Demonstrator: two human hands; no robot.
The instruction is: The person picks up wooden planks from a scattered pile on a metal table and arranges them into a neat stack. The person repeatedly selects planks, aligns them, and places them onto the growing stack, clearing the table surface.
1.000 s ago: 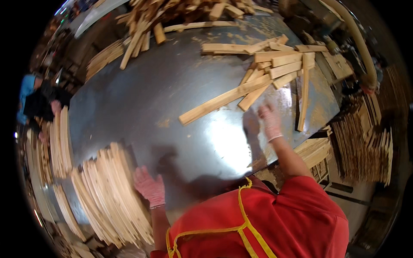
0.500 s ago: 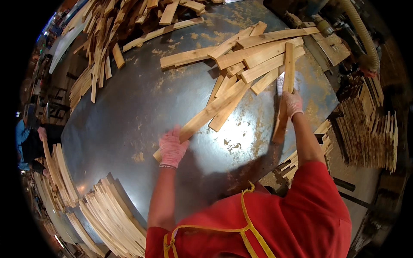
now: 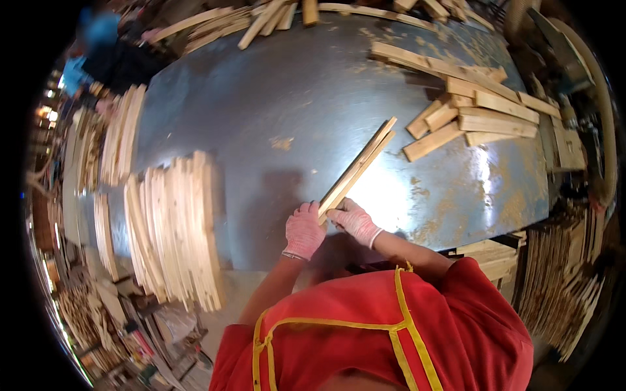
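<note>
Two narrow wooden strips [image 3: 360, 165] are held together on edge, slanting away from me over the metal table. Their near ends sit between my hands. My left hand [image 3: 305, 231], in a pinkish knitted glove, is closed round them from the left. From the right, my right hand [image 3: 355, 221], gloved alike, grips the same near ends. A loose pile of wooden strips [image 3: 499, 122] lies beyond to the right, apart from my hands. To the left, a row of strips [image 3: 176, 228] stands packed side by side along the table edge.
The dark metal table [image 3: 261, 117] carries sawdust patches. More strips [image 3: 274, 16] lie along its far edge. Stacked boards [image 3: 561, 280] stand off the right side, near a ribbed hose [image 3: 596, 104]. A person in blue [image 3: 78, 75] is at the far left.
My hands, apart before with one strip each, have come together in front of me, bringing both strips side by side. The view has turned left, showing more of the packed row.
</note>
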